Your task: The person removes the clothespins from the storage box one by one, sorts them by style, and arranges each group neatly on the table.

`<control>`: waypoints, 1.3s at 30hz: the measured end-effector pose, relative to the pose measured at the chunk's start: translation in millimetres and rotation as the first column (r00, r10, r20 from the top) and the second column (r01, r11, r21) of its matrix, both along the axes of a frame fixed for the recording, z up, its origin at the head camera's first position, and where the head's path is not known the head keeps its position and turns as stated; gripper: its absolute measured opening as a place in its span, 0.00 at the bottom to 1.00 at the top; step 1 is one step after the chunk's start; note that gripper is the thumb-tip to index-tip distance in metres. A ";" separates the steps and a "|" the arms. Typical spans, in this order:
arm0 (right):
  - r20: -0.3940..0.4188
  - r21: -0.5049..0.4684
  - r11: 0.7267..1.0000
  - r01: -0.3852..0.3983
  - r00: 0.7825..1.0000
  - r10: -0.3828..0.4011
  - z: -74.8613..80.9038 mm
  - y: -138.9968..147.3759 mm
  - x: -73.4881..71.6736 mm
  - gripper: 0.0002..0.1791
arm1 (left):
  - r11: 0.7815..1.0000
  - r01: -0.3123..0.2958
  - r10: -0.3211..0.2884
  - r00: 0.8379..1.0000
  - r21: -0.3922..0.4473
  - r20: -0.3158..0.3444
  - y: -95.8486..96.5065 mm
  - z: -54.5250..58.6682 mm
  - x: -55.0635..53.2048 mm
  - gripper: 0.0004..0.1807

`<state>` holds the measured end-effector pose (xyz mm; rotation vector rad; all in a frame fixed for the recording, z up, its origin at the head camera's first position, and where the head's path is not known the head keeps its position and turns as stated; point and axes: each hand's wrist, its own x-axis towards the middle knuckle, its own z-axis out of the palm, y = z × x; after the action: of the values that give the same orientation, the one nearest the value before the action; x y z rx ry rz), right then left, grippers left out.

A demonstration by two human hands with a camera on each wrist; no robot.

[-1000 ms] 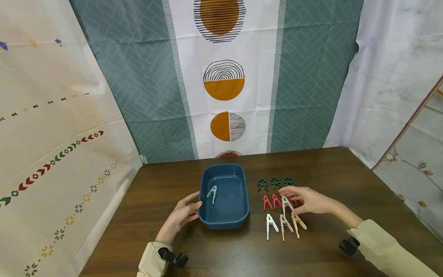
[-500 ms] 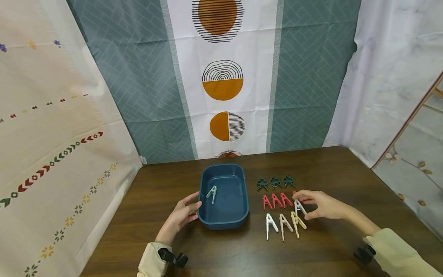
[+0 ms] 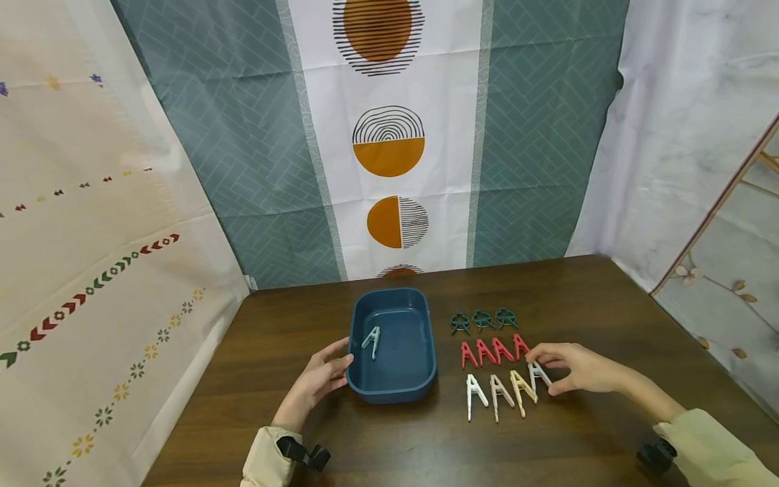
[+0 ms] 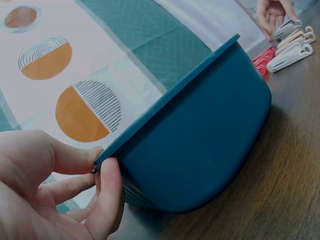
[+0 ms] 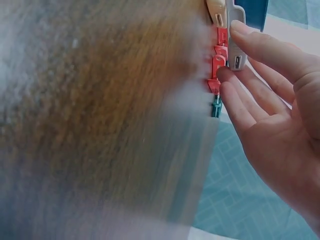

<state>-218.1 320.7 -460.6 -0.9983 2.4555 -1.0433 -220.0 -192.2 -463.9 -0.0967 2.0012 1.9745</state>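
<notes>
My left hand point(image 3: 319, 379) pinches the left rim of a dark blue plastic basin point(image 3: 404, 358); the left wrist view shows thumb and fingers on its corner edge. Inside the basin lies one pale green clothespin point(image 3: 372, 342). On the right, my right hand point(image 3: 584, 368) holds a light grey clothespin point(image 3: 538, 374) between thumb and fingers, at the right end of the front row. That row also has a white clothespin point(image 3: 476, 396), a pale pinkish one point(image 3: 501, 396) and a yellowish one point(image 3: 522, 391). In the right wrist view the grey clothespin point(image 5: 237, 47) sits at the thumb tip.
Behind the front row, several red clothespins point(image 3: 483, 352) form a second row. Three dark green clips point(image 3: 483, 320) line up farther back. All stand on a brown wooden table point(image 3: 414, 446), right of the basin. Patterned cloths point(image 3: 541, 135) hang at the table's back and sides.
My right hand has carried the grey clothespin rightward and down, from over the red row to the right end of the front row. The left hand and basin have stayed put.
</notes>
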 end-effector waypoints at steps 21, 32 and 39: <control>0.038 0.058 0.998 -0.002 0.999 0.000 2.2 -2.3 -2.5 0.36 | 1.000 -0.011 0.011 1.000 -0.004 0.000 -0.5 1.1 -1.1 0.32; -0.063 0.047 0.999 0.006 0.998 -0.003 14.6 -12.5 -4.6 0.29 | 1.000 0.000 0.000 1.000 0.013 0.003 -1.8 1.8 0.3 0.34; -0.154 0.019 1.000 0.014 0.988 -0.011 12.1 -26.3 -9.3 0.21 | 1.000 0.001 -0.001 1.000 0.010 0.003 -1.4 -0.1 0.4 0.34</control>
<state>-227.4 294.5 -448.5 -1.0964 2.5920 -0.9768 -219.6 -193.5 -464.0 -0.0967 1.9893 1.9825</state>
